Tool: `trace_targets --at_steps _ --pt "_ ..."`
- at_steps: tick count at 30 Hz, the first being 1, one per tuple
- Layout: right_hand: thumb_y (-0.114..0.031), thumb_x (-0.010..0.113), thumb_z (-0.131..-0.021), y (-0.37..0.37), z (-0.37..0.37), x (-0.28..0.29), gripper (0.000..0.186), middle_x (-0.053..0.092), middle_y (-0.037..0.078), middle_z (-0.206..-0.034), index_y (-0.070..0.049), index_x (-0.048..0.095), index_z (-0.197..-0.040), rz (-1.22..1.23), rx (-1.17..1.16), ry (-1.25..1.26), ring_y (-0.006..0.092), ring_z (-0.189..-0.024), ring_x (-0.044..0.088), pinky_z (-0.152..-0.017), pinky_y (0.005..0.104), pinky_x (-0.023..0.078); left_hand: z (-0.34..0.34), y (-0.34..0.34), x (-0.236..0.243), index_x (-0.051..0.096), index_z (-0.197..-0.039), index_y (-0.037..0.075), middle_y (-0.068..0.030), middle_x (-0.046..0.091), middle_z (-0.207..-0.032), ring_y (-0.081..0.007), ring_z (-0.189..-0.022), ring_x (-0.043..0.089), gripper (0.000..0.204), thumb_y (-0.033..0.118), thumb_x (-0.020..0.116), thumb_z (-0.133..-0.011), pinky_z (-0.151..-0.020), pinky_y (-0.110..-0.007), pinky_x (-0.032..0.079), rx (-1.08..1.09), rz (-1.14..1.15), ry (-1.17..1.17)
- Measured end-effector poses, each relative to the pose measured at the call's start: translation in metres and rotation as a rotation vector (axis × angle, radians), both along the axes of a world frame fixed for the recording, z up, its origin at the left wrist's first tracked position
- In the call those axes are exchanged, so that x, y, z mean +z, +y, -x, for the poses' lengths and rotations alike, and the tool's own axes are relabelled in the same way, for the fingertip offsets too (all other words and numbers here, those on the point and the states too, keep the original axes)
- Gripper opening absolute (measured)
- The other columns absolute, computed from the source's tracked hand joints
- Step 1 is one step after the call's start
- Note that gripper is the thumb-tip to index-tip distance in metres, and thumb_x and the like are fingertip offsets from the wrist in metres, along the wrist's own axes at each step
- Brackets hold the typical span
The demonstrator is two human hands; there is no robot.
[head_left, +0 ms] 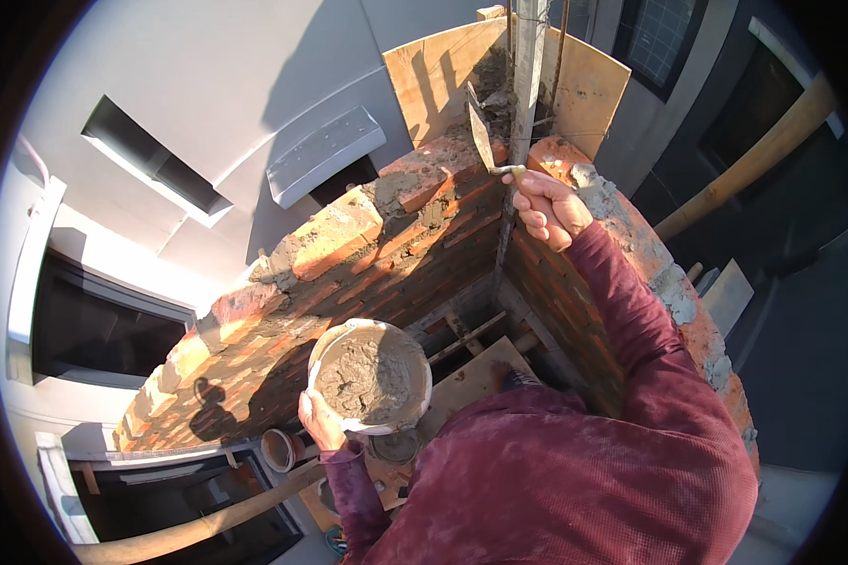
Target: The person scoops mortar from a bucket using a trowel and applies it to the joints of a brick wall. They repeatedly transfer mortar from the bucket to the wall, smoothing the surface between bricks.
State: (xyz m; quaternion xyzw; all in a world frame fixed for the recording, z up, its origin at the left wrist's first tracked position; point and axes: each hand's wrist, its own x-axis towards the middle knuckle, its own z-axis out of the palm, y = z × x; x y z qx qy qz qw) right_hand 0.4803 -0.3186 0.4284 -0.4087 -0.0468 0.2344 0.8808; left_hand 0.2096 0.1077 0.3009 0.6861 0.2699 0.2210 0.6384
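Fingers of the left hand (322, 421) grasp the lower left side of a pale bucket (337, 347), held beside a sunlit brick wall (349, 273) and partly filled with grey mortar (371, 379). To the right, a trowel (481, 132) stands blade up above the wall's far corner, just left of an upright post (529, 71) backed by curved-looking plywood (589, 94). Curled fingers of the right hand (549, 209) clasp its handle, a maroon sleeve (631, 297) trailing behind, while farther right a second wall (674, 282) carries mortar along its top near a slanting pole (754, 155).
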Motion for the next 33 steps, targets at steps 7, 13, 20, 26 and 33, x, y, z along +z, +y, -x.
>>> trace_targets --at_steps 7,13,20,26,33 --pt "-0.02 0.044 -0.098 0.034 -0.017 0.003 0.021 0.049 0.004 -0.076 -0.001 0.048 -0.106 -0.188 -0.118 0.121 0.0094 -0.054 0.047 -0.042 0.0237 0.042 0.01 0.012 -0.006 0.055 -0.109 -0.007 -0.0076 0.06 -0.099 -0.0133 -0.089 0.054 0.036 0.027 0.048 -0.101 -0.08 -0.027 0.043 -0.028 -0.064 0.05" --pt "-0.025 0.04 -0.1 0.037 -0.08 0.017 0.027 0.048 0.007 -0.075 0.001 0.042 -0.093 -0.717 -0.2 0.357 0.0138 -0.059 0.05 -0.049 0.0234 0.047 0.007 0.015 -0.011 0.055 -0.098 -0.008 -0.0044 0.055 -0.088 -0.0108 -0.081 0.047 0.037 0.028 0.049 -0.1 -0.072 -0.027 0.04 -0.12 -0.143 0.062" --pt "-0.018 0.043 -0.098 0.12 -0.013 0.053 0.012 0.045 0.007 -0.079 -0.007 0.039 -0.094 -0.347 -0.482 0.214 0.0147 -0.061 0.049 -0.048 0.0321 0.045 0.011 0.026 -0.021 0.055 -0.103 -0.01 -0.0094 0.06 -0.093 -0.0157 -0.084 0.053 0.04 0.029 0.047 -0.1 -0.077 -0.029 0.043 -0.046 -0.262 0.064" --pt "-0.022 0.042 -0.1 0.11 0.009 0.052 0.012 0.048 0.005 -0.083 -0.01 0.042 -0.097 -0.432 -0.474 0.215 0.0125 -0.061 0.048 -0.049 0.0285 0.045 0.0 0.015 0.005 0.057 -0.105 -0.01 -0.0095 0.06 -0.094 -0.0143 -0.086 0.052 0.036 0.025 0.046 -0.101 -0.079 -0.029 0.042 -0.09 -0.22 0.088" --pt "-0.023 0.051 -0.097 0.07 0.109 0.022 0.03 0.049 0.005 -0.081 -0.001 0.046 -0.116 0.29 0.087 -0.085 0.0081 -0.046 0.046 -0.04 0.0239 0.043 -0.003 0.013 0.016 0.055 -0.114 -0.01 -0.0096 0.059 -0.106 -0.014 -0.094 0.053 0.038 0.024 0.048 -0.101 -0.084 -0.027 0.041 -0.079 -0.104 0.114"
